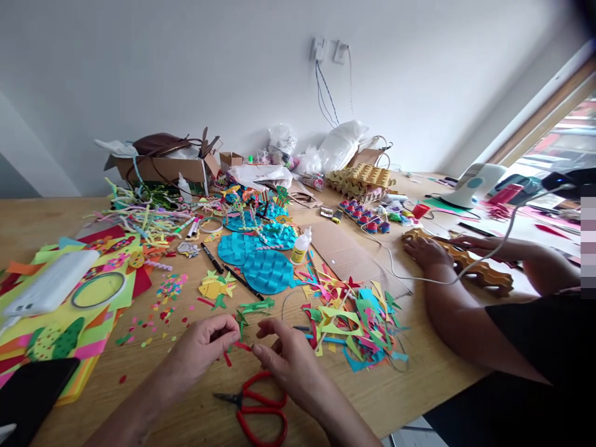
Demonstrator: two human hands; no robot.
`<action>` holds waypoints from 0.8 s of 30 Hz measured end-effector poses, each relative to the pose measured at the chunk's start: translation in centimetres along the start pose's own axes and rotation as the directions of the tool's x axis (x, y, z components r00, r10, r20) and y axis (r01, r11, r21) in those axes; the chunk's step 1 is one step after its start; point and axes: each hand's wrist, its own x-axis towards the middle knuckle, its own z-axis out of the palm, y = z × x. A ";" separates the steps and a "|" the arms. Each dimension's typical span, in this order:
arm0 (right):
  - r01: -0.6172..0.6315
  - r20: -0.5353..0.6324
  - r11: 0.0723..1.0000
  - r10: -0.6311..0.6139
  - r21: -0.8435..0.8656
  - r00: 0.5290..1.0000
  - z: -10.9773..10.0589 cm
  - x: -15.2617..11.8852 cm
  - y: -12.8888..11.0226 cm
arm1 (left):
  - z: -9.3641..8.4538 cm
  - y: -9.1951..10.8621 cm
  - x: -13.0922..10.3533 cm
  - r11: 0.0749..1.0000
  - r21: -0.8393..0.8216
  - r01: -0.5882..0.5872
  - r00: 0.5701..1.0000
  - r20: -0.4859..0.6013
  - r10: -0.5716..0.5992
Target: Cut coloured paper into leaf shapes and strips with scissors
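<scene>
Between my two hands runs a narrow red strip (243,346) at the front of the table. The fingers of my left hand (208,341) are pinched on its left end. My right hand (285,355) has thumb and fingertips bent around the other end, with the forefinger raised. Red-handled scissors (263,410) lie partly open just below my right hand. Another short red strip (227,359) rests under my left hand. Green paper pieces (256,306) and a yellow paper fish (216,286) lie beyond my hands.
Paper scraps (347,323) are piled to the right, near a glue bottle (301,246) and blue woven discs (267,272). Another person's hands hold a cut egg carton (479,267). A white cable (437,282) crosses there. Coloured sheets (90,332) and a phone (35,397) lie left.
</scene>
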 end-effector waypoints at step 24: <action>-0.155 0.183 0.914 0.092 0.376 0.979 1.3 1.8 0.8 | 0.5 -1.3 -0.9 0.865 -0.480 0.145 0.988 0.019 -0.155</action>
